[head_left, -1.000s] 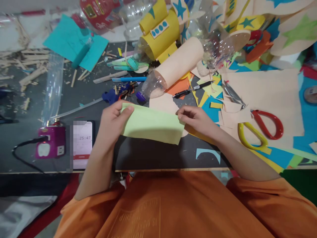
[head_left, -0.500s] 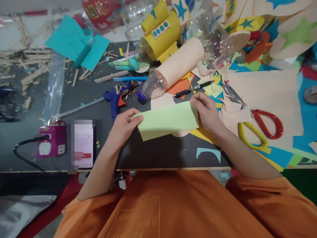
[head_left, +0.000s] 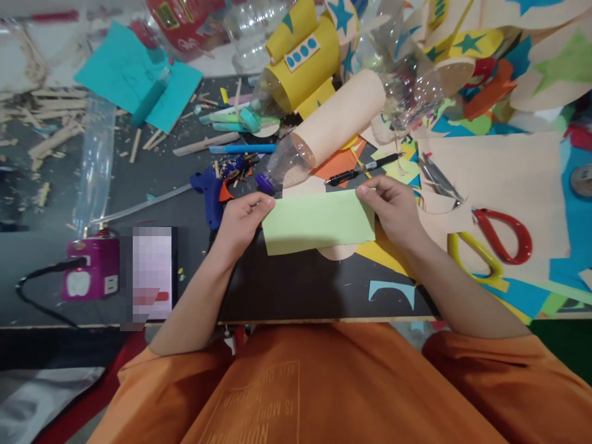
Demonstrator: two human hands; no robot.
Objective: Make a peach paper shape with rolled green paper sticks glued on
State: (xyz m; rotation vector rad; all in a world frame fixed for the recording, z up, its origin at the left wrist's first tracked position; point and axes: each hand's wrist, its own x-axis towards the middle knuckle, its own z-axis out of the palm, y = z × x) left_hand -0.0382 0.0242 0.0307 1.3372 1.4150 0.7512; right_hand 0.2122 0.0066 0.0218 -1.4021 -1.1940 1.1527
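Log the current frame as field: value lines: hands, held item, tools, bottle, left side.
left hand: left hand pinches the upper left corner of the pale green paper
right hand: right hand pinches its upper right corner
held item: roughly rectangular; contact with table unclear
tools: black pen beyond right hand; scissors with red and yellow handles to its right; blue glue gun beyond left hand
bottle: clear, purple-capped bottle, peach paper around it
left side: phone, screen blurred; purple power adapter
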